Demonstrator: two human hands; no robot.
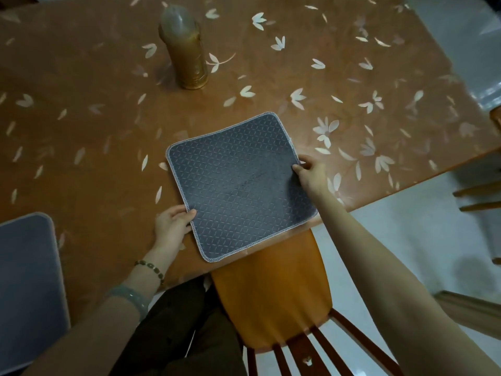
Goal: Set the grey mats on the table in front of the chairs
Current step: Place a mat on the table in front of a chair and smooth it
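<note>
Both bare forearms reach in from the near edge. Left hand point(173, 226) pinches the near-left edge of the grey mat point(238, 183), thumb on top; right hand point(311, 172) pinches its right edge the same way. That mat lies flat on the table point(95, 164), overhanging slightly above the orange chair point(273, 294). Second mat point(27, 289) sits near left. Far off, a capped bottle point(187, 50) holds brownish liquid.
</note>
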